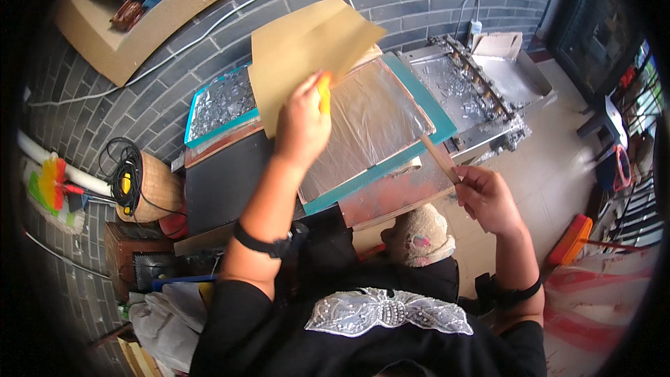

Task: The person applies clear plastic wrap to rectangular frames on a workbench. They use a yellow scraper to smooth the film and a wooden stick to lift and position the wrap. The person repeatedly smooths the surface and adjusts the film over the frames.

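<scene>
My left hand (301, 125) pinches the near edge of a brown kraft paper sheet (298, 42), which is raised and blurred at its right corner. Something yellow (325, 93) sits at that hand's thumb; I cannot tell if it is worn or held. Below the sheet lies a flat stack topped with a wrinkled, shiny brownish film (366, 115), resting on a teal ribbed mat (445, 120). My right hand (484, 196) grips a thin wooden strip (438, 159), whose far tip is by the stack's right corner.
A teal tray (189, 120) of silvery foil scraps stands at the back left. To the right is a metal machine bed (434, 70) with foil bits and a bar across it. A woven basket (159, 180) with coiled black cable stands left of the black tabletop (225, 183).
</scene>
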`<state>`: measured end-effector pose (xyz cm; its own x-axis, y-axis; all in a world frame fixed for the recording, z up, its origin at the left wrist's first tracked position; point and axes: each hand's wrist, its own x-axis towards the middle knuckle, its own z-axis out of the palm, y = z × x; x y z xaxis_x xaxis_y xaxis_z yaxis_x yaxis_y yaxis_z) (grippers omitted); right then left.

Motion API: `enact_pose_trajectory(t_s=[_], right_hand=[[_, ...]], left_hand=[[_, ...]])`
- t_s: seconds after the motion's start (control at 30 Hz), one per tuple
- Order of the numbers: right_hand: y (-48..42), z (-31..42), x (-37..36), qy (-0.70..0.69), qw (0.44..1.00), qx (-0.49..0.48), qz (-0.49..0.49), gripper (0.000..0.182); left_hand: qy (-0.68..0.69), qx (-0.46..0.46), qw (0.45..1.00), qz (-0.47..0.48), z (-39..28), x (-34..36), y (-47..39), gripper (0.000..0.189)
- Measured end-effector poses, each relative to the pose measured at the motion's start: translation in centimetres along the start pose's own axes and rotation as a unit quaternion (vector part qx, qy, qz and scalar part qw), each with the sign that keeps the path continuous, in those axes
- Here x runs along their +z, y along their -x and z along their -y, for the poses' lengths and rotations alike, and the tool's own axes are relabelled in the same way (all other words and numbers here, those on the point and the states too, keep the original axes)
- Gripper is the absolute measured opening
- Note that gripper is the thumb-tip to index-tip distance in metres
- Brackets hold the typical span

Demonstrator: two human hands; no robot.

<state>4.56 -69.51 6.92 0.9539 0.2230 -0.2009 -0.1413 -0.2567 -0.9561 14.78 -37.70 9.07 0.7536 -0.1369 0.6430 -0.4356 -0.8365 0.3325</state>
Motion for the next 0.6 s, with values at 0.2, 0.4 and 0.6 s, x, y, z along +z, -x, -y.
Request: enact_pose_trajectory(t_s=[0.2,0.4,0.6], right_hand=[[0.0,0.9,0.1,0.025,0.999,-0.028,0.003,0.029],[0.2,0.3,0.0,0.017,0.999,-0.045,-0.002,0.03],[0.2,0.3,-0.1,0.025,0.999,-0.035,-0.007,0.031]], left_hand=[[0.002,-0.013,0.998,0.057,-4.2,1.4,7.0,0.031],[-0.023,-0.005,0.994,0.106,-4.6,2.9,8.9,0.031],[-0.012,-0.01,0.992,0.127,-4.9,3.0,8.8,0.032]])
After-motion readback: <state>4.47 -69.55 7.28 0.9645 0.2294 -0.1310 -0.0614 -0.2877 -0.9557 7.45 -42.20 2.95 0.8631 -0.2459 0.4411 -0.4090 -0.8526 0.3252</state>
